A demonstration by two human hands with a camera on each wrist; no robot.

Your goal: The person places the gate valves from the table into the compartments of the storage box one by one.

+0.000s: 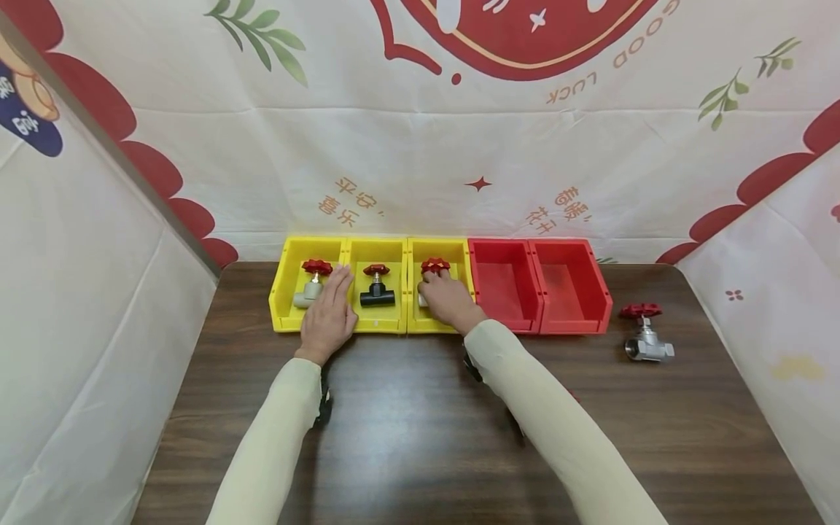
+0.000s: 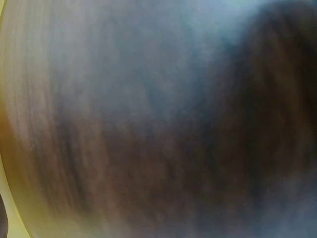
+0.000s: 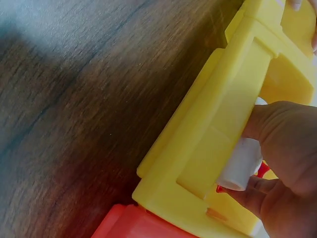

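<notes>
My right hand [image 1: 449, 297] reaches into the third yellow bin [image 1: 415, 324] and grips a white valve [image 3: 241, 166] with a red handwheel [image 1: 435, 265]. In the right wrist view, thumb and fingers close around its white body, hiding part of it. My left hand [image 1: 328, 315] lies with straight fingers over the wall between the first two yellow bins. Beside it, a pale grey valve [image 1: 308, 293] with a red handwheel stands in the first bin. A black valve [image 1: 377, 295], also red-wheeled, stands in the second. The left wrist view is mostly blurred tabletop.
Two red bins [image 1: 569, 324] adjoin the yellow ones on the right. A metal valve [image 1: 648, 345] with a red handwheel rests on the wooden table [image 1: 407, 430] farther right. A small red piece [image 1: 574, 396] shows behind the right sleeve. Printed cloth walls stand behind and at the sides.
</notes>
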